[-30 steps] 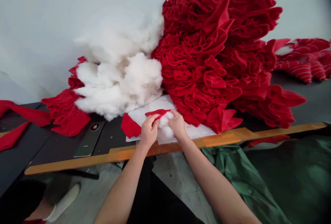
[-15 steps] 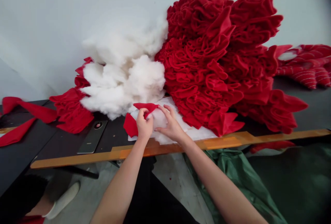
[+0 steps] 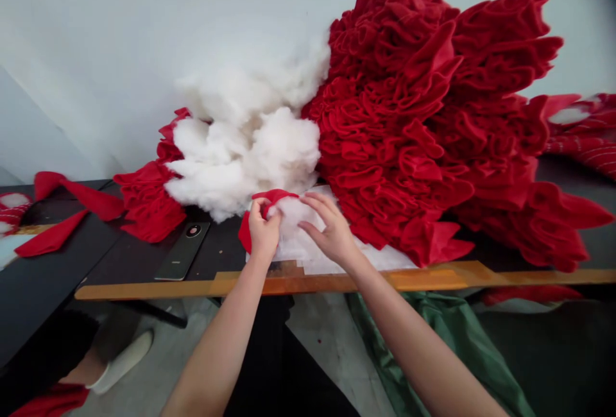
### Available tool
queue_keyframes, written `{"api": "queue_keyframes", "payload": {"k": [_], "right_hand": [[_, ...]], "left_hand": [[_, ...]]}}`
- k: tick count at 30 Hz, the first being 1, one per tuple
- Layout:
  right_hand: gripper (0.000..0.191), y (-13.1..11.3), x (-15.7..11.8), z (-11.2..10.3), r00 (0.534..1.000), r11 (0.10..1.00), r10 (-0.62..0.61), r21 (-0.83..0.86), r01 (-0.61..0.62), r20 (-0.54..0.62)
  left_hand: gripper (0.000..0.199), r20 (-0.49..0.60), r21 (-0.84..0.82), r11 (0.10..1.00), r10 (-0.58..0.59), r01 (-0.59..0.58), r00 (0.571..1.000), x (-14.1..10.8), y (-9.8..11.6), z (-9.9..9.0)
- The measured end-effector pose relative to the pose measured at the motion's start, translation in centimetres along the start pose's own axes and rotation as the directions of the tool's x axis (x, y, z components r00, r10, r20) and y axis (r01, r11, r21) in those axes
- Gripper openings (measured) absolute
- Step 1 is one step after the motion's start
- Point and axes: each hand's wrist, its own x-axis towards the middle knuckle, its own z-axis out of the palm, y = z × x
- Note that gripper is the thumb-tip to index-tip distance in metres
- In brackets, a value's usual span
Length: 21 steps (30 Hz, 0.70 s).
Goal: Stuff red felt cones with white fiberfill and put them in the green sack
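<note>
My left hand (image 3: 264,229) is closed on the edge of a red fabric piece (image 3: 273,195), low over the front of the table. A tuft of white fibre stuffing (image 3: 290,217) lies against the fabric's opening, between both hands. My right hand (image 3: 333,227) curls its fingers and thumb round the right side of that tuft. Part of the red piece hangs down left of my left hand. Beneath the hands is a white sheet (image 3: 380,255). How much stuffing is inside the fabric is hidden.
A big heap of white stuffing (image 3: 231,154) stands behind my hands. Tall stacks of red fabric pieces (image 3: 385,128) rise to the right, with a smaller pile (image 3: 149,202) at left. A phone (image 3: 183,251) lies near the taped table edge (image 3: 158,290). Someone's foot (image 3: 122,362) shows below left.
The view has shifted, so the piles sit farther right. My right hand has its fingers nearer the fabric's opening, and more white stuffing shows between the hands.
</note>
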Motion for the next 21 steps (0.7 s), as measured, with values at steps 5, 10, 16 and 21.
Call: {"api": "queue_keyframes", "payload": {"k": [5,10,16,21], "right_hand": [[0.039,-1.1,-2.3,2.1,0.988,0.971,0.155,0.188,-0.149,-0.018],[0.033,-0.9,-3.6,3.9,0.967,0.954,0.237,-0.166,-0.250,-0.097],[0.036,-0.5,-5.0,3.0,0.948,0.941,0.318,-0.123,-0.314,0.018],[0.036,-0.3,-6.7,0.5,0.906,0.874,0.327,0.277,-0.398,0.269]], "left_hand": [[0.023,0.228,-0.034,0.997,0.074,-0.068,0.971,-1.8,0.7,0.1],[0.024,0.165,0.079,0.986,0.130,-0.145,0.978,-3.9,0.1,0.6],[0.033,0.222,0.052,0.997,-0.064,0.053,0.973,-6.1,-1.0,0.0],[0.022,0.145,0.105,0.990,-0.112,0.097,0.983,-6.7,-1.7,-1.2]]}}
